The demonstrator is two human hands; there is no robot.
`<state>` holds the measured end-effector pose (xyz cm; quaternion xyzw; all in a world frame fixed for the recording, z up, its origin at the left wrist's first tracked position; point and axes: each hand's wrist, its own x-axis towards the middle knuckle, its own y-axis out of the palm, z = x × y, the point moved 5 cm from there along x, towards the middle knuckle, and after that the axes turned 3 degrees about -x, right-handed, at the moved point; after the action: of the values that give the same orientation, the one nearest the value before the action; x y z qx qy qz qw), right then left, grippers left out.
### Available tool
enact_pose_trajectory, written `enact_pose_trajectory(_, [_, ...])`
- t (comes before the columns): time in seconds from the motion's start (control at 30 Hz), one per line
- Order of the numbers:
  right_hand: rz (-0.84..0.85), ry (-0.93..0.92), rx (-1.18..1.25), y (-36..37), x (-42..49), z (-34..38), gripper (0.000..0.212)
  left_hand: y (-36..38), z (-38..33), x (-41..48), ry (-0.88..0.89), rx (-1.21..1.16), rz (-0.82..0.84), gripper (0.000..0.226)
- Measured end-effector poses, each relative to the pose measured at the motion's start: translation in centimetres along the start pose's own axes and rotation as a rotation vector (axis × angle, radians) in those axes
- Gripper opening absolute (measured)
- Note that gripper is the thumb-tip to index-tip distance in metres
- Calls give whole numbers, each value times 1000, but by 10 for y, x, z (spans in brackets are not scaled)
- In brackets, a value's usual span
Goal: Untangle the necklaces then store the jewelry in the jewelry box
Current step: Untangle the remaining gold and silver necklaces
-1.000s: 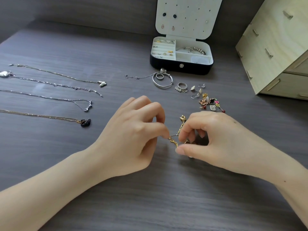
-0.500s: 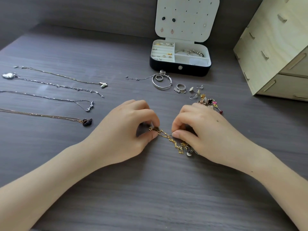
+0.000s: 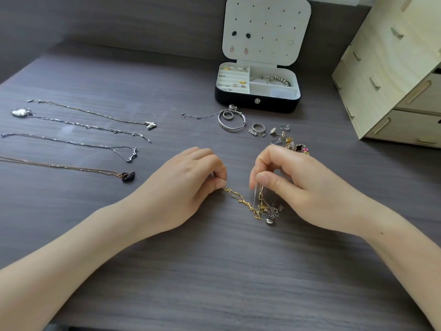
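Observation:
A tangle of gold and silver chains (image 3: 262,207) hangs between my hands just above the dark table. My left hand (image 3: 188,185) pinches one end of the gold chain (image 3: 236,197). My right hand (image 3: 300,185) pinches chain strands higher up, and the knot with a small silver bead dangles below its fingers. Several untangled necklaces (image 3: 83,123) lie stretched out in rows at the left, one with a black swan pendant (image 3: 128,176). The open jewelry box (image 3: 257,103) stands at the back, with rings and a bracelet in its compartments and earrings pinned in its lid.
A silver bangle with rings and a thin chain (image 3: 230,120) lies in front of the box. A loose ring (image 3: 258,129) and a heap of earrings and charms (image 3: 293,144) sit right of it. A wooden drawer unit (image 3: 393,75) stands at the right.
My hands have drawn apart, and the gold chain is pulled out longer between them. The knot has dropped lower beneath my right hand's fingers.

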<state>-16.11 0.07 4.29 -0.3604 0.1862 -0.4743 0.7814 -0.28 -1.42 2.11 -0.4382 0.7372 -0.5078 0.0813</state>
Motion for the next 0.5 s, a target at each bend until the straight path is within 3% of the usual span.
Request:
enact_pose_trajectory(0.23, [22,-12,53,1,0,4,21,-4,0,1,-39,-36,-41,25])
enact_pose_trajectory(0.5, [64,-45,22,6,9,6,14,-1,2,10,-56,-12,-45,24])
